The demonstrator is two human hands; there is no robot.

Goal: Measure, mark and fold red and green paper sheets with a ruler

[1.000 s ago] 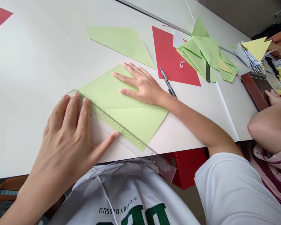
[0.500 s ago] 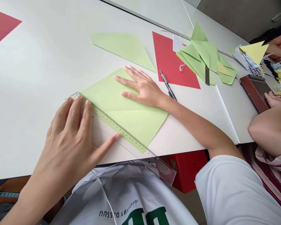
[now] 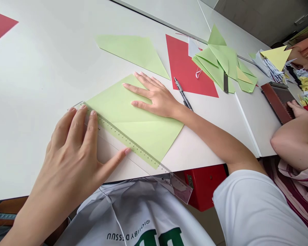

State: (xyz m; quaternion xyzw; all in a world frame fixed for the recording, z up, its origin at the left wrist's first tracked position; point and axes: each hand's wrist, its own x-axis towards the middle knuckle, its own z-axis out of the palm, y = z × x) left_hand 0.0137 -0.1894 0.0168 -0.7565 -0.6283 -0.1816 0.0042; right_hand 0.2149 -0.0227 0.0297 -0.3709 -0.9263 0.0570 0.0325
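Note:
A light green sheet of paper [image 3: 141,112] with a faint crease lies near the table's front edge. Along its lower left side runs a clear plastic ruler [image 3: 133,145], whose far end sticks out past the table edge. My left hand [image 3: 72,143] presses on the ruler, its fingertips at the upper end and its thumb stretched along the scale. Flat on the green paper rests my right hand [image 3: 154,97], fingers spread and holding nothing. By my right wrist lies a grey and black pen [image 3: 181,90], partly on a red sheet [image 3: 192,75].
Beyond my hands lies another green piece of paper [image 3: 135,51]. Several folded green papers [image 3: 220,61] with a dark blade-like strip [image 3: 226,82] sit to the right. A paper trimmer [image 3: 274,102] stands beside another person's arm [image 3: 292,136]. Red paper [image 3: 1,27] shows at far left.
The whole view has shifted slightly. Both hands, the ruler and the green sheet keep nearly the same places relative to each other.

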